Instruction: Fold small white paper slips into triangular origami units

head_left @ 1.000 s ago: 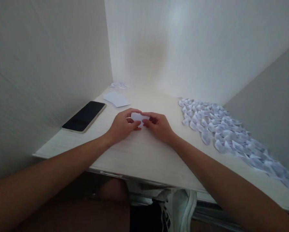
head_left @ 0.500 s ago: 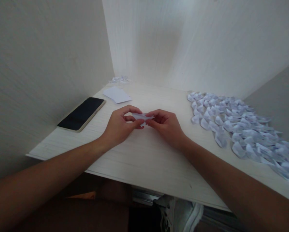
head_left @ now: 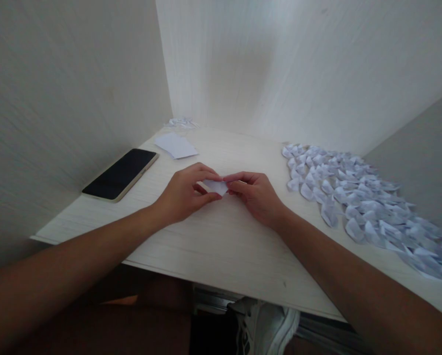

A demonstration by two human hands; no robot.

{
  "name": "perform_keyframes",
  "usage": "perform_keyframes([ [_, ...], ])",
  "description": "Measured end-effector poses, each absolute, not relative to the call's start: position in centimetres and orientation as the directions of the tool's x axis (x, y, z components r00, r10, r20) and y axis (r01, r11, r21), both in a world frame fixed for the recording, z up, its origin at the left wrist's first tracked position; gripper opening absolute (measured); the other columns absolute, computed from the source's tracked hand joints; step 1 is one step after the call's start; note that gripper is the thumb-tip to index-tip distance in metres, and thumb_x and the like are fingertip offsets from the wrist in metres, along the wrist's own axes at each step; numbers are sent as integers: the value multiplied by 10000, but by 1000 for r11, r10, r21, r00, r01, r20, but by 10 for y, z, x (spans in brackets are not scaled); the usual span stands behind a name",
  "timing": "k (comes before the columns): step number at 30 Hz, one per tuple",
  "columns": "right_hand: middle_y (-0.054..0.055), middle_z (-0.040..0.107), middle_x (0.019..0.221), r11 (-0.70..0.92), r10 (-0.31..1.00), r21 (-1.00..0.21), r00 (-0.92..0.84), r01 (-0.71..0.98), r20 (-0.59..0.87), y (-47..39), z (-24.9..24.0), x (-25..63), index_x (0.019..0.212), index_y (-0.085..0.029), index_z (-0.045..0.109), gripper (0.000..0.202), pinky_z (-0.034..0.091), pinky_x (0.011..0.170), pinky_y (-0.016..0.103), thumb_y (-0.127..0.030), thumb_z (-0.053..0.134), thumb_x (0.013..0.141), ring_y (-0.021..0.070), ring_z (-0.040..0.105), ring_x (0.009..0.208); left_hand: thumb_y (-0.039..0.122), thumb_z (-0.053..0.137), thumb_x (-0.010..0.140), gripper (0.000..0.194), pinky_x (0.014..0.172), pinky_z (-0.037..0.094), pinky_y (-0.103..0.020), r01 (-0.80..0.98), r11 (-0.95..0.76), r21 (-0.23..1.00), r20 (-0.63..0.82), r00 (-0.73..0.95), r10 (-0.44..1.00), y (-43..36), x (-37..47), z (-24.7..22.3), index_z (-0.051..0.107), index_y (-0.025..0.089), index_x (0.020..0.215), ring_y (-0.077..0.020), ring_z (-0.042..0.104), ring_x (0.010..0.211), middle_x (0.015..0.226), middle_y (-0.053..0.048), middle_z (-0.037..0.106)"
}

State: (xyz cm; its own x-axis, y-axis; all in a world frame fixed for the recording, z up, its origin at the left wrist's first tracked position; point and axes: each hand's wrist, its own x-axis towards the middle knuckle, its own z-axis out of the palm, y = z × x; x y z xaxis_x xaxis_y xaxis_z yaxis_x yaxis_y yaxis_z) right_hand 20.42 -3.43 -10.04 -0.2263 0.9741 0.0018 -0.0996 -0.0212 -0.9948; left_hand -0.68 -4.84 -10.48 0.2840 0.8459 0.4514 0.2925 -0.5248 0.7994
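A small folded piece of white paper (head_left: pixel 217 186) is held between my two hands, low over the middle of the white table (head_left: pixel 221 246). My left hand (head_left: pixel 187 192) grips its left side, fingers along the top edge and thumb at the bottom. On the right end, my right hand (head_left: pixel 256 195) pinches the paper between thumb and index finger. Its exact folds are too small to make out. Many folded white paper pieces (head_left: pixel 332 182) lie in rows on the table, to the right of my right hand.
A phone (head_left: pixel 121 175) with a dark screen lies at the left. Flat white paper sheets (head_left: pixel 176 145) rest behind my left hand, and a small heap of white paper bits (head_left: pixel 181 123) sits in the back corner. Walls (head_left: pixel 243 64) close off the left and back.
My left thumb has moved down from the paper's middle to its lower edge, and my right fingers have shifted their pinch. The whole view has shifted slightly.
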Motion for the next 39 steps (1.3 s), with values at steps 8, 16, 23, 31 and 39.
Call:
perform_keyframes([
  [8,58,798,1160,211,918,-977,-336,-31,209,-37,-98,207,847,-250,860,151,617,849,350,-362,887,750,173,734,916,331,746,942,133,808,580,-330,523,-719,458,702,284,653,-47,-11,-103,867,278,924,-199,731,888,1000,-52,826],
  [16,34,819,895,566,824,-728,-294,386,485,-43,-92,207,869,-299,831,111,573,920,453,-405,816,898,243,731,891,351,785,911,130,767,556,-298,453,-621,640,604,202,771,-52,-4,-101,842,235,892,-186,728,786,862,-38,827],
  [23,39,809,866,331,924,-934,-246,131,293,-37,-97,206,828,-235,744,272,602,786,376,-462,886,785,192,730,769,358,873,745,249,512,399,-225,233,-380,895,359,129,924,-43,-5,-103,817,193,922,-112,540,543,599,24,624],
  [31,50,830,906,221,940,-974,-277,51,199,-45,-96,199,873,-231,771,354,604,754,344,-480,955,700,189,757,792,324,884,704,292,568,468,-231,112,-368,923,347,169,923,-45,-3,-104,796,193,949,-114,594,607,704,0,687],
  [39,51,828,913,163,950,-987,-270,-4,158,-40,-96,203,885,-214,769,343,608,774,349,-418,963,689,191,761,807,315,946,669,404,597,586,-263,-4,-254,967,251,151,956,-43,-5,-103,755,167,992,-149,695,617,698,-1,719],
])
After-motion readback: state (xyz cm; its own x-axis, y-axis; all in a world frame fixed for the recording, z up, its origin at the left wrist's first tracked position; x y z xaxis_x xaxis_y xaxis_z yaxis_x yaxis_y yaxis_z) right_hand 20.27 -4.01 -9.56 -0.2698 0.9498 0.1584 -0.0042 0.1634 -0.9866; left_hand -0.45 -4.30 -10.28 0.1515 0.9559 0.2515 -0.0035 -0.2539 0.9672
